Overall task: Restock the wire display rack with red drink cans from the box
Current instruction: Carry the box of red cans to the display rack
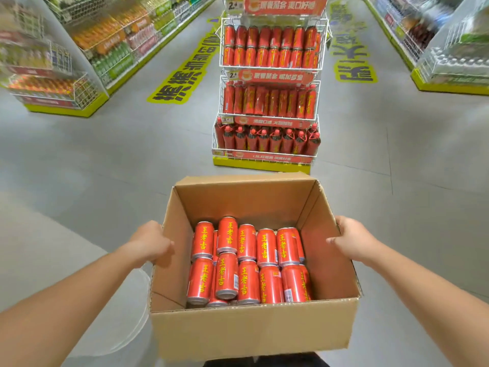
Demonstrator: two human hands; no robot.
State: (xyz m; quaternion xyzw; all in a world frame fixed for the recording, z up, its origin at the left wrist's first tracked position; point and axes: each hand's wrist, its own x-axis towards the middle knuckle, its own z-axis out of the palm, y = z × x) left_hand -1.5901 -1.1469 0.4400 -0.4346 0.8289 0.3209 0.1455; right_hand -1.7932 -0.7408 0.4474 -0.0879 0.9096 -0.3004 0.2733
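Shop aisle, grey floor (pixel 105 160), shelves (pixel 87 49) both sides. Left grip (pixel 152 242), right grip (pixel 352 241) curled on box (pixel 251 329) walls; cans (pixel 246 263) inside. Rack (pixel 270 83) ahead.

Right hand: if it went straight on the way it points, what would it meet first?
The right wall of the box, which the right hand grips, thumb inside. Past it, probably the red cans; depth is unclear.
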